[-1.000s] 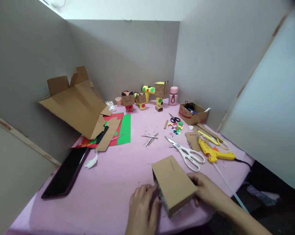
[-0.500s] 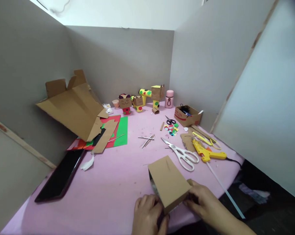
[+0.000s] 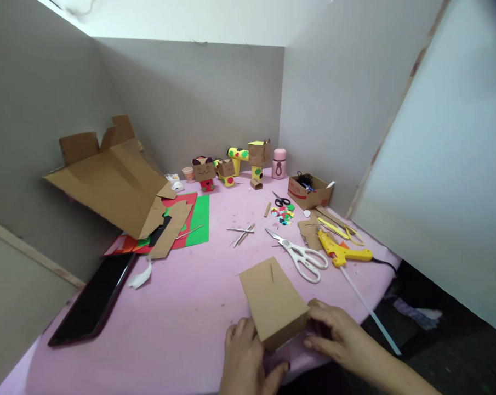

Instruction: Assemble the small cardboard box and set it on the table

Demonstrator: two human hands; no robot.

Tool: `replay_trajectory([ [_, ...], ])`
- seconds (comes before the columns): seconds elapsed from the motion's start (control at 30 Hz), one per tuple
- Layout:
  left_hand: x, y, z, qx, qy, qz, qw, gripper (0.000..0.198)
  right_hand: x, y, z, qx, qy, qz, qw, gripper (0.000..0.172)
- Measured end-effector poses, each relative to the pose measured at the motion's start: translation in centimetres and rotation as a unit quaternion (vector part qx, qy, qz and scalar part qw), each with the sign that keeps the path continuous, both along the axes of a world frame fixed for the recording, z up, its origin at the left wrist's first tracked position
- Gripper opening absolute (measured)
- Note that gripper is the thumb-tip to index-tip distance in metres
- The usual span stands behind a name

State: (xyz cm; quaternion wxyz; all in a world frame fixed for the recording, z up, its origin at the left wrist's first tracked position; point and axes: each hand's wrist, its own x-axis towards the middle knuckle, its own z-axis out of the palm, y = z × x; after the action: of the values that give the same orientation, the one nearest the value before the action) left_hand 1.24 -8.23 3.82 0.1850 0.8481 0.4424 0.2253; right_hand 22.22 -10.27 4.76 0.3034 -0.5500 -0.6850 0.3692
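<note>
A small box of plain brown cardboard (image 3: 272, 299) sits on the pink tablecloth near the front edge, its broad face up with a short dark line on it. My left hand (image 3: 245, 354) is at the box's near left side; its fingers lie along that side and the thumb is spread away in front. At the right corner is my right hand (image 3: 332, 332), index finger against the cardboard and thumb apart below. Neither hand visibly grips the box. Its underside is hidden. White-handled scissors (image 3: 301, 255) lie just beyond it.
A yellow glue gun (image 3: 340, 251) with a long glue stick lies right. Left are a black tablet (image 3: 93, 302), coloured sheets (image 3: 202, 219) and a large cardboard piece (image 3: 108, 181). Cardboard figures (image 3: 204, 173), a pink flask (image 3: 279, 164) and an open box (image 3: 309, 195) stand behind.
The view has shifted slightly. The box has turned a little and its open left side no longer shows. My left thumb has moved off the box, and both hands have loosened.
</note>
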Motion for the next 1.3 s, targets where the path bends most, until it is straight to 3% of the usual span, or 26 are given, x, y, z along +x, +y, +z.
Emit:
replay_trajectory([
  [0.13,0.2,0.7,1.5,-0.065,0.016,-0.053,0.996,0.043,0.0,0.2,-0.3,-0.009,0.033,-0.01,0.999,0.008],
  [0.33,-0.1,1.8,2.4,-0.087,0.01,-0.046,0.995,0.022,0.3,0.7,-1.1,-0.056,0.095,-0.016,0.994,0.007],
  [0.47,-0.6,1.9,3.3,-0.095,0.018,-0.068,0.993,0.027,0.2,0.8,-1.0,-0.065,0.121,-0.021,0.99,0.017],
  [0.6,-0.9,2.9,4.0,-0.098,0.023,-0.119,0.988,0.033,-0.2,1.1,-0.6,-0.032,0.107,0.009,0.994,0.009],
  [0.73,0.0,4.2,3.8,-0.154,-0.108,-0.187,0.964,0.033,-0.2,1.4,-1.1,-0.02,0.082,0.015,0.996,0.019],
  [0.83,1.1,4.9,3.2,-0.193,-0.173,-0.192,0.947,0.022,-0.1,1.4,-1.6,-0.016,0.064,0.016,0.998,0.023],
  [1.3,1.2,6.1,2.6,-0.143,-0.125,-0.214,0.958,0.018,0.1,1.5,-1.6,-0.005,0.04,0.028,0.999,0.027],
])
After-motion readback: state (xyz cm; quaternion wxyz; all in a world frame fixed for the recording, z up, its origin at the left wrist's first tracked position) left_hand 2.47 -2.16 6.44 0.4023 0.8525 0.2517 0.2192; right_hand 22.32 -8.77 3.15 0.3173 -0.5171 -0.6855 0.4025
